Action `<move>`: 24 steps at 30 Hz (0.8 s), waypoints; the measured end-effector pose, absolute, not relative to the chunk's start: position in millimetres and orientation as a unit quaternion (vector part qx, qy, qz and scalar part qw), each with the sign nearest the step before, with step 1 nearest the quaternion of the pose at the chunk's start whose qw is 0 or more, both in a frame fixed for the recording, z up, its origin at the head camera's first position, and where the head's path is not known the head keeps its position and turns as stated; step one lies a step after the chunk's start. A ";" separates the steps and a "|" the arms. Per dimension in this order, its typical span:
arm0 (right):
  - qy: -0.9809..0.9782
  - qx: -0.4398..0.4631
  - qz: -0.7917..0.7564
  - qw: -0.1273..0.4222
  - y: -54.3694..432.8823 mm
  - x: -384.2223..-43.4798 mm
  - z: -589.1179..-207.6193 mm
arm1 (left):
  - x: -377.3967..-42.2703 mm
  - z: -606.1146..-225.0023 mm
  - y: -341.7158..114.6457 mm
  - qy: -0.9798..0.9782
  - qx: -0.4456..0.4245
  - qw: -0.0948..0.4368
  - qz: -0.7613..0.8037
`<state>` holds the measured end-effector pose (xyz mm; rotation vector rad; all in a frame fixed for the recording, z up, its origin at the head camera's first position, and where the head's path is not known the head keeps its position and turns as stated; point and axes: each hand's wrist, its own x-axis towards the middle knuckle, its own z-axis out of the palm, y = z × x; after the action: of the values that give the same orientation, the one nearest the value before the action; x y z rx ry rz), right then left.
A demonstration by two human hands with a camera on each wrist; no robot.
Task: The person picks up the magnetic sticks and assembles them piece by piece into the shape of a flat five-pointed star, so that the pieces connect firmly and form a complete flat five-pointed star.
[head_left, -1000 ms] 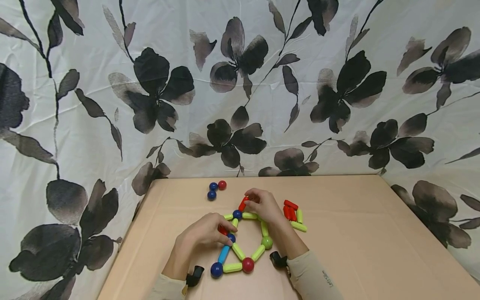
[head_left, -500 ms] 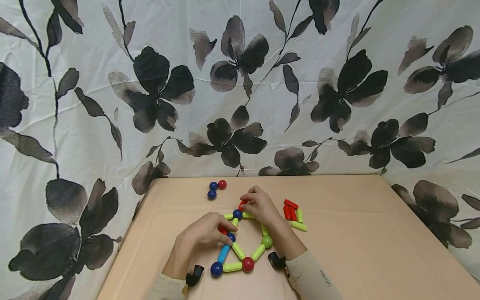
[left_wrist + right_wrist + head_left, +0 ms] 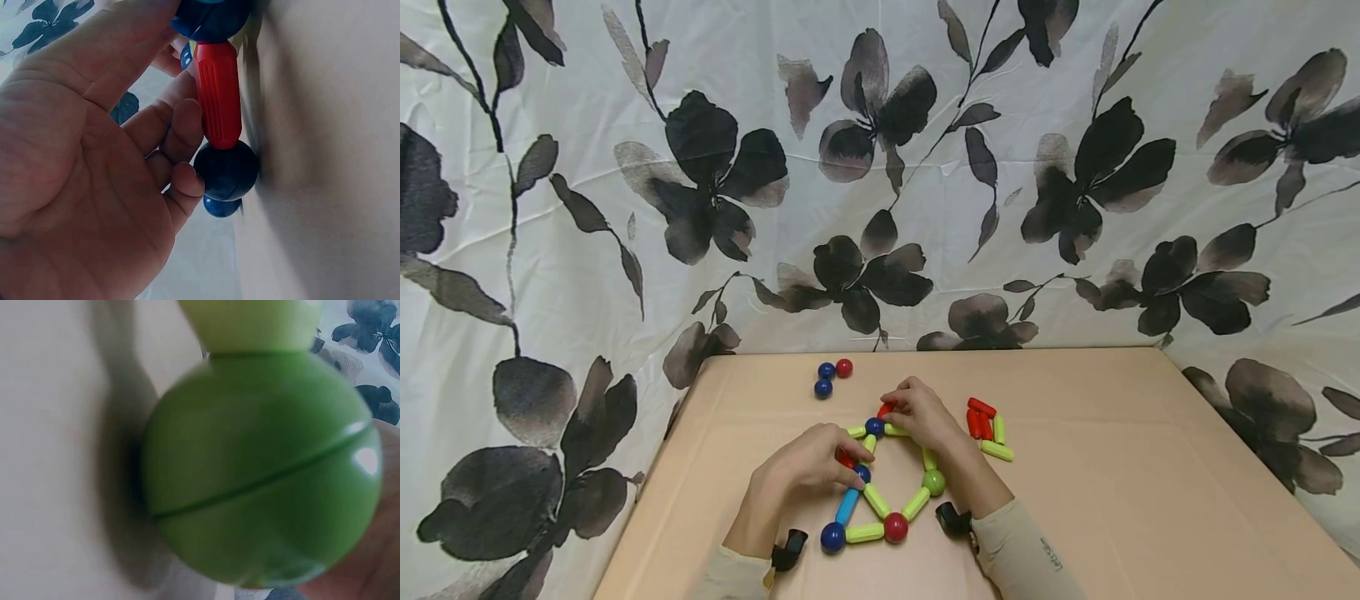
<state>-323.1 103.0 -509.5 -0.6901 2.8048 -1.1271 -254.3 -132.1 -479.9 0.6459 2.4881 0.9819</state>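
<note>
On the table lies a ball-and-rod frame made of green rods (image 3: 877, 502), a blue rod (image 3: 847, 507) and balls. My left hand (image 3: 808, 460) grips its left side; in the left wrist view the thumb lies against a blue ball (image 3: 215, 22), with curled fingers beside a red rod (image 3: 219, 94) and a lower dark blue ball (image 3: 226, 170). At the far side, my right hand (image 3: 927, 412) pinches another red rod (image 3: 886, 410), whose lower end meets a blue ball (image 3: 875, 427). A green ball (image 3: 262, 472) fills the right wrist view and hides the right fingertips.
Loose blue balls (image 3: 823, 389) and a red ball (image 3: 844, 367) sit at the table's back. Right of my right hand lie loose red rods (image 3: 979, 423) and light green rods (image 3: 997, 451). A floral cloth (image 3: 865, 208) hangs behind the table (image 3: 1112, 467).
My right hand has shifted slightly left, and its red rod has come down closer to the far blue ball, less of it showing. My left hand stays in place.
</note>
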 end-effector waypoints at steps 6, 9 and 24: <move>0.906 -0.218 -0.362 0.029 103.4 -323.1 -510.2 | -254.1 -480.0 -131.5 0.887 0.229 0.196 0.350; 0.905 -0.219 -0.364 0.029 103.4 -323.2 -510.0 | -254.2 -479.7 -131.4 0.887 0.228 0.196 0.351; 0.900 -0.173 -0.399 0.008 127.8 -319.3 -482.7 | -254.5 -479.5 -130.8 0.885 0.226 0.200 0.355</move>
<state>-319.3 127.8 -482.7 -0.5422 2.8132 -1.2476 -254.5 -130.8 -479.5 0.6308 2.4733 0.9927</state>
